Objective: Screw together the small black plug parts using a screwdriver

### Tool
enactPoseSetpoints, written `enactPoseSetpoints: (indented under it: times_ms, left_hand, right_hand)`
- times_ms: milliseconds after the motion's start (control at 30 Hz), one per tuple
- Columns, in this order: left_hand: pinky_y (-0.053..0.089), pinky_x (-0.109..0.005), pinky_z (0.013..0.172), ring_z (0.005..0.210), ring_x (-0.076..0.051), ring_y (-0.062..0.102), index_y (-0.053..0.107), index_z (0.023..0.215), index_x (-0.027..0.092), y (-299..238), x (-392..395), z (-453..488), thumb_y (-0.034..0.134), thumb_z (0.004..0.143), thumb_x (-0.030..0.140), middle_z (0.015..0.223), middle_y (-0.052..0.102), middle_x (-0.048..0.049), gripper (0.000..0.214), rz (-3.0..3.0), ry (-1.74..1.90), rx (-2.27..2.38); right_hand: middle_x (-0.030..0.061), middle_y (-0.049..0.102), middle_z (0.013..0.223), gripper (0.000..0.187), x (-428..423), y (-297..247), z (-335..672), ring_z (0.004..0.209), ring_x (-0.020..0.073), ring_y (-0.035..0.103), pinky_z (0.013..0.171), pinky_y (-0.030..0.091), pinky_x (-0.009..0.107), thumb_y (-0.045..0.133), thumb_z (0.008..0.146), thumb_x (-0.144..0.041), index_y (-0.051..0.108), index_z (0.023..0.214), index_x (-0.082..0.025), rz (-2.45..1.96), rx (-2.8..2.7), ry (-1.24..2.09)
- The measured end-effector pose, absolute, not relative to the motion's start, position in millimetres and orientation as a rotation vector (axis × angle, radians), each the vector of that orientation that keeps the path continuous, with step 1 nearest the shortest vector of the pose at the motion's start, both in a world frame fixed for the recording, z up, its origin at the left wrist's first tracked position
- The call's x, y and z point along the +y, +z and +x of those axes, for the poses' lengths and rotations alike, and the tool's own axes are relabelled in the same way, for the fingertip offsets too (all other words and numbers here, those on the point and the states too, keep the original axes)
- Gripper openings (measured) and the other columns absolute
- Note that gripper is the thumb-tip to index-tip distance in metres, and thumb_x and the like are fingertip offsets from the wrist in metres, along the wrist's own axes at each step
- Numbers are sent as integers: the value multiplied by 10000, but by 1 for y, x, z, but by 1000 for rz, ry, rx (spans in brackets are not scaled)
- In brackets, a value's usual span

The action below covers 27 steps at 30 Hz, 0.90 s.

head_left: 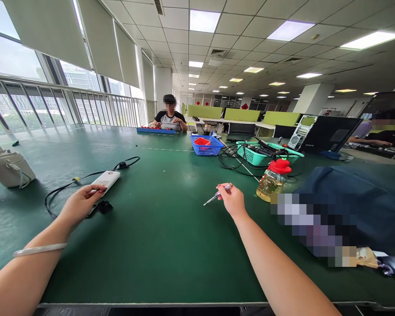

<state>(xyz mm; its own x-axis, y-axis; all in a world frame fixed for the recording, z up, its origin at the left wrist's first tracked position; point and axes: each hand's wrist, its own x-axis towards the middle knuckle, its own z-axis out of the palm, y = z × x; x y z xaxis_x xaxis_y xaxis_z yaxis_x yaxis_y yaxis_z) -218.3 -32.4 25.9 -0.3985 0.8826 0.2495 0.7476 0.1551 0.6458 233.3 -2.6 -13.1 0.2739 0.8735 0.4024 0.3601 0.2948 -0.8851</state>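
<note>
My left hand (80,202) is closed over the near end of a white power strip (109,180), which lies on the green table with small print on its upper face. The fingers cover part of it. A black cord (52,193) loops around this hand, and a black plug-like piece (104,207) lies just to the right of the fingers. In my right hand (232,199) a slim screwdriver (213,198) with a clear handle is pinched. Its metal tip points down and left above the table, apart from the power strip.
Right of my right hand stands a jar (272,182) with a red lid. Behind are a blue basket (206,147) and a green basket (250,154) full of cables. A dark bag (352,197) lies at right, a beige case (11,166) at left. A person (169,116) sits across.
</note>
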Motion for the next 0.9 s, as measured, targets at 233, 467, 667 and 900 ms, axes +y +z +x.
enactPoseSetpoints:
  times_ms: [233,467,667,900]
  left_hand:
    - [438,-300,975,1107,-199,565,538,1189,212,20,-33,-232,578,643,770,1271,626,-50,781,1709,1142,1878]
    - [466,-261,862,960,-181,598,580,1129,215,25,-39,-224,729,408,768,1090,679,-22,921,1395,1233,1775]
    - [481,-270,802,824,-170,605,580,916,214,24,-37,-224,712,390,790,757,672,24,791,1329,1253,1798]
    - [478,-385,970,1021,-265,632,612,942,214,17,-32,-235,661,439,800,1025,699,-89,774,1606,1220,1806]
  right_hand:
    - [42,699,680,404,-3,-14,233,541,173,641,594,529,300,599,771,-584,678,773,-188,-1286,-1305,537]
    - [36,684,676,375,-3,-13,234,530,163,619,582,517,294,603,773,-554,674,785,-185,-1285,-1292,553]
    - [40,691,676,406,-4,-11,233,525,163,623,576,519,292,607,769,-579,682,789,-181,-1292,-1295,544]
    - [35,680,664,391,-4,-12,235,525,160,621,579,521,285,604,777,-566,679,797,-183,-1297,-1305,537]
